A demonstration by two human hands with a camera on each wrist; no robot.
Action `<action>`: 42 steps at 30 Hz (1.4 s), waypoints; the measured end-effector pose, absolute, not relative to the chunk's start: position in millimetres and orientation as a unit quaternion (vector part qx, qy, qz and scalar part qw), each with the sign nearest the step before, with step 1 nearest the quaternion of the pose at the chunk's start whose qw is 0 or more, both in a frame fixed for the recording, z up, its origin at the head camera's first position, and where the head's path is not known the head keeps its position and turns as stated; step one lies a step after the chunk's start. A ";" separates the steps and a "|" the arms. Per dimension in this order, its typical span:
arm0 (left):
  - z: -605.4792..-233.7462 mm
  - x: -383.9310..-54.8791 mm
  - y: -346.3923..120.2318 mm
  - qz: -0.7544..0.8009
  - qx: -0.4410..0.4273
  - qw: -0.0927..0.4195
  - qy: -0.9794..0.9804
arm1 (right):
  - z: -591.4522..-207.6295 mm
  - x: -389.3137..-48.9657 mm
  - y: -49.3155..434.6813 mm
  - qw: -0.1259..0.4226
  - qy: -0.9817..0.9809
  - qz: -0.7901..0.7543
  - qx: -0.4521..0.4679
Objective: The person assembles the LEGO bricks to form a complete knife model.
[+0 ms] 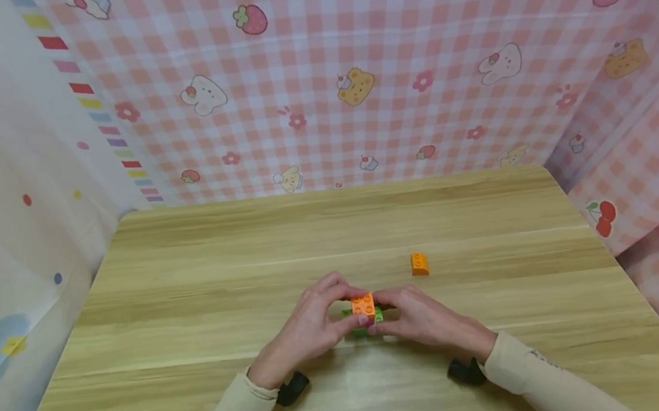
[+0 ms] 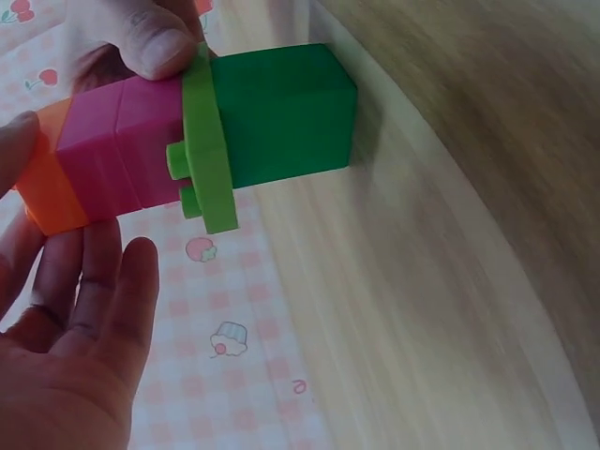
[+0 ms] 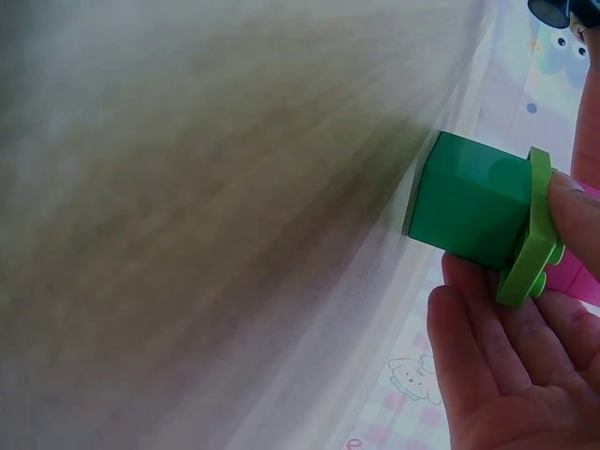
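While left hand (image 1: 312,321) pinches orange top brick (image 1: 364,305) of brick stack (image 2: 150,141), right hand (image 1: 425,315) grips lime plate (image 3: 536,223); curved orange brick (image 1: 419,264) beyond stack.

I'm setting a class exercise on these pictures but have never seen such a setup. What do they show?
There is no machine, only a person's bare left hand and right hand. The large picture comes from a camera on the head; the other two from one on each wrist. On the wood-grain table lies a loose, curved orange plastic block. The hands hold a plastic toy-block stack: from the bottom, a boxy dark green block, a flat, studded light green plate, two boxy magenta blocks and a boxy orange block. The left hand grips the orange top; the right hand grips lower, at the light green plate.
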State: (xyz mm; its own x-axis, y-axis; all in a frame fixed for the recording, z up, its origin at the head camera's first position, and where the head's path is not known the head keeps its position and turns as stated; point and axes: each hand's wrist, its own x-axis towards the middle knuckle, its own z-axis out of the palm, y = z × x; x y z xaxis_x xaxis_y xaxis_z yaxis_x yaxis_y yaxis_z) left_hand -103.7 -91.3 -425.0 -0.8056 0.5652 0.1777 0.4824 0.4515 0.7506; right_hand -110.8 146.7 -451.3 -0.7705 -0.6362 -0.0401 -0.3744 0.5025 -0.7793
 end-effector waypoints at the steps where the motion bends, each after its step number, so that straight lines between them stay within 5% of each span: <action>1: -425.6 -104.1 -91.2 0.423 0.310 0.048 0.850 | -451.3 -110.4 147.0 0.162 0.852 -0.401 -0.296; 16: -433.6 -107.2 -89.7 0.456 0.307 0.028 0.835 | -438.6 -106.0 165.4 0.137 0.875 -0.406 -0.224; 33: -438.0 -102.7 -91.2 0.498 0.288 0.022 0.818 | -437.6 -124.7 201.9 -0.040 0.877 -0.416 -0.238; 42: -439.0 -99.6 -93.4 0.513 0.266 0.026 0.815 | -439.8 -140.6 215.7 -0.002 0.906 -0.371 -0.205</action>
